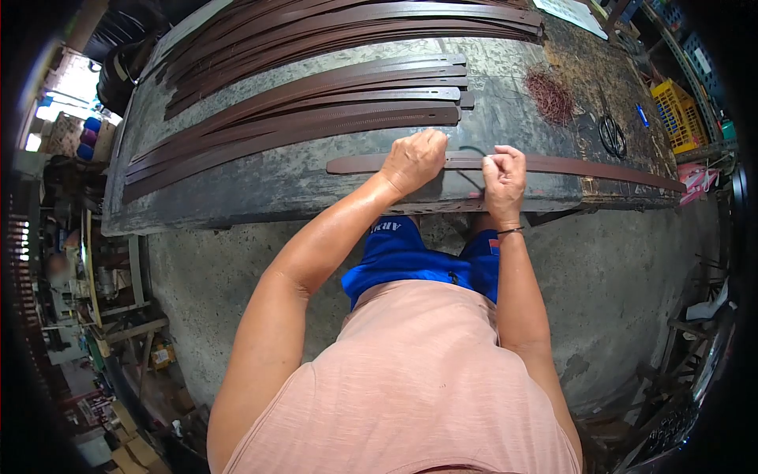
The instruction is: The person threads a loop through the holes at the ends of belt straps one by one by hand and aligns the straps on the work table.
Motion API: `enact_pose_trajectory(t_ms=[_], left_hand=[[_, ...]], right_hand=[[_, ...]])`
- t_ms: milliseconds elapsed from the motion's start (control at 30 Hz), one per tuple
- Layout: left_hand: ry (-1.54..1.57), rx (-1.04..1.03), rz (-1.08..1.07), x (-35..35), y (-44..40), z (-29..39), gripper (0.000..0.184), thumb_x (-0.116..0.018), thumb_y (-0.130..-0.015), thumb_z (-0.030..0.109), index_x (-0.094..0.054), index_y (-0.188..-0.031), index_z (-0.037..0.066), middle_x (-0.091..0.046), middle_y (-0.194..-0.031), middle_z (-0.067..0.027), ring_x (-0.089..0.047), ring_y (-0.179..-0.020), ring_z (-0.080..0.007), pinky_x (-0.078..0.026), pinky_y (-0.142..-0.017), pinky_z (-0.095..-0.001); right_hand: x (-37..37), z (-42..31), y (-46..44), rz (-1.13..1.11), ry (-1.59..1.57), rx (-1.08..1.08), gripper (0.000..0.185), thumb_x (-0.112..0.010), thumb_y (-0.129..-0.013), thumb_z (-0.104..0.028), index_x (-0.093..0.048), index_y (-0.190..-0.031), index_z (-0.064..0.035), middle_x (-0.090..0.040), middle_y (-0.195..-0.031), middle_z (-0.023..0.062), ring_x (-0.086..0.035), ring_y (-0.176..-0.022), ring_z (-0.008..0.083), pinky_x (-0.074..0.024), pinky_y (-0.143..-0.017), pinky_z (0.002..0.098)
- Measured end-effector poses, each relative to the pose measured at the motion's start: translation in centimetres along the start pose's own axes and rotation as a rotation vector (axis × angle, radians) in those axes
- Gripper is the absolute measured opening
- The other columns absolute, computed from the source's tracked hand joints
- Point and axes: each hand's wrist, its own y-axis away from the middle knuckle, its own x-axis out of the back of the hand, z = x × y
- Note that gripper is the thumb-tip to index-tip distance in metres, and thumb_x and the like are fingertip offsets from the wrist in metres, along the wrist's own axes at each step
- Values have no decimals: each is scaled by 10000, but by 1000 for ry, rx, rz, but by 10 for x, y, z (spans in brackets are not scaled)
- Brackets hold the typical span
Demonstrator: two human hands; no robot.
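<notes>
A single long brown strap lies along the near edge of the worktable, its rounded end to the left. My left hand is closed over the strap; its fingertips are hidden under the hand. Just to the right, my right hand has its fingers curled together at the strap, and what they pinch is too small to make out. Between the two hands a short stretch of strap shows, with a slot in it. A dark thin curved piece shows behind that stretch.
Beyond the hands lie a group of brown straps and a larger pile at the back. To the right are a tangle of reddish strands, black scissors, a blue pen and a yellow crate.
</notes>
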Motion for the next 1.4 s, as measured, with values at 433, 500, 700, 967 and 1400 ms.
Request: enact_pose_trajectory(t_ms=[433, 500, 700, 967, 1400], left_hand=[[236, -117, -198, -52, -175, 47, 485, -527, -848, 51, -467, -1329, 83, -622, -1149, -258, -642, -1037, -369, -528, -834, -480], [52, -79, -167, -69, -186, 61, 726, -544, -844, 55, -283, -1510, 178, -349, -1468, -280, -556, -1165, -446, -497, -931, -498], [16, -240, -203, -20, -125, 26, 190, -623, -875, 161, -643, -1054, 98, -604, -893, -136, -633, -826, -334, -526, -695, -437], [-16, -140, -178, 12, 18, 3, 290, -682, -813, 132, -672, -1103, 146, -629, -1008, -51, -571, -902, -262, -486, -780, -380], [-16, -98, -1, 3, 21, -2, 90, -672, -827, 151, -614, -859, 91, -667, -834, -54, -653, -838, -244, -517, -742, -363]], right_hand=[[61, 53, -36, 405, -61, -105, 214, -509, -1020, -203, -535, -932, -10, -605, -765, 68, -612, -669, 139, -508, -660, 288], [64, 67, -37, 405, 32, -78, 251, -485, -1029, -230, -542, -919, -12, -593, -746, 71, -616, -682, 148, -504, -669, 302], [60, 57, -35, 389, -135, -103, 207, -521, -1017, -183, -537, -941, 9, -606, -839, 77, -616, -719, 126, -541, -694, 273], [63, 56, -37, 371, -160, -123, 174, -542, -1005, -148, -544, -942, 14, -586, -891, 76, -630, -767, 123, -572, -724, 271], [73, 33, -35, 337, -121, -15, 152, -570, -984, -126, -572, -923, 13, -614, -889, 65, -640, -754, 126, -532, -732, 266]])
